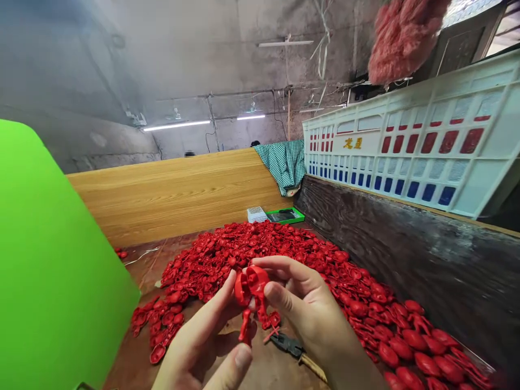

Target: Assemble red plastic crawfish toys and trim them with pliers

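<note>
My left hand and my right hand meet in front of me, both closed. Between the left fingers is a red plastic half-shell with a narrow stem pointing down. A second red plastic half-shell, hollow side showing, is pinched by the right thumb and fingers. The two halves are side by side, tilted toward each other; whether they touch is unclear. Below the right hand lie pliers with dark jaws and tan handles. A small red piece lies close by them.
A large heap of red plastic parts spreads over the brown table. At left stands a bright green panel. A wooden board closes the back. A white crate sits on the dark ledge at right.
</note>
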